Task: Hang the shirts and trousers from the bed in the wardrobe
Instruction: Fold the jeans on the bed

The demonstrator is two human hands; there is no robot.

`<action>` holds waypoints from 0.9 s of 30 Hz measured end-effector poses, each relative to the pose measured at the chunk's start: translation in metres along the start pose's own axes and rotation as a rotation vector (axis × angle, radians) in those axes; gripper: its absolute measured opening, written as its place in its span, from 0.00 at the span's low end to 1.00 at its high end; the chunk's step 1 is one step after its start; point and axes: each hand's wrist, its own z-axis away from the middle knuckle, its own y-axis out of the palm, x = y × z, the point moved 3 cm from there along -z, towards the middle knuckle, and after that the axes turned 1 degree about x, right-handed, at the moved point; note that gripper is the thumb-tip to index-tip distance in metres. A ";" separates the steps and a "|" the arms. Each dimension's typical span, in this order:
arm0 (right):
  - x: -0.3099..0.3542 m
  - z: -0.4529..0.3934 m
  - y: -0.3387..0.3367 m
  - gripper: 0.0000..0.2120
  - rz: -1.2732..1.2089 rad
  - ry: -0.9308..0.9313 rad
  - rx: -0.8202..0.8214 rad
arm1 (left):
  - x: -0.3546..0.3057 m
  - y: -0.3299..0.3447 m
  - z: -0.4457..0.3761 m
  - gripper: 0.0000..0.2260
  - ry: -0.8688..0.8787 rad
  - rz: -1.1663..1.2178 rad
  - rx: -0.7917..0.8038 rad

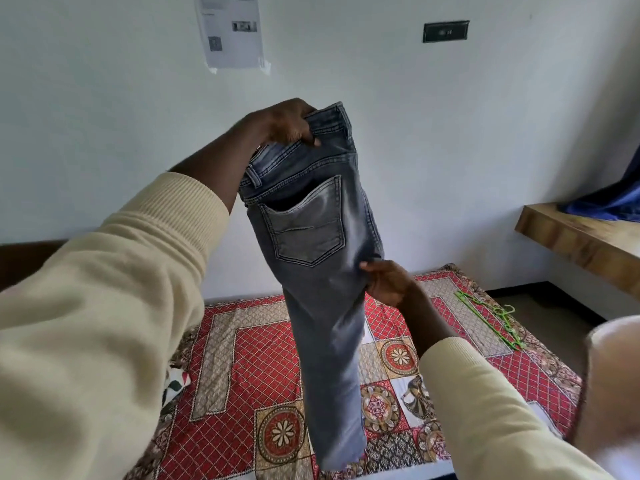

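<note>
Your left hand [287,124] grips the waistband of the grey jeans [318,271] held above the patterned bedspread [242,368], your right hand [388,282] pinches their seam, and green hangers [491,317] lie near the bedspread's right edge.

- Grey jeans [322,271]: faded denim, folded lengthwise, back pocket facing camera, hung vertical above the bed [242,375].
- Waistband was up, leg hems down near the patterned bedcover.

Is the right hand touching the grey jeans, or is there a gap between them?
Touching. In the head view the right hand has its fingertips pressed against the side edge of the grey jeans just below the back pocket, while the left hand grips the waistband.
</note>
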 end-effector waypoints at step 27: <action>0.084 0.010 -0.057 0.18 0.421 -0.314 -0.738 | 0.032 0.013 0.023 0.11 -0.152 0.390 0.021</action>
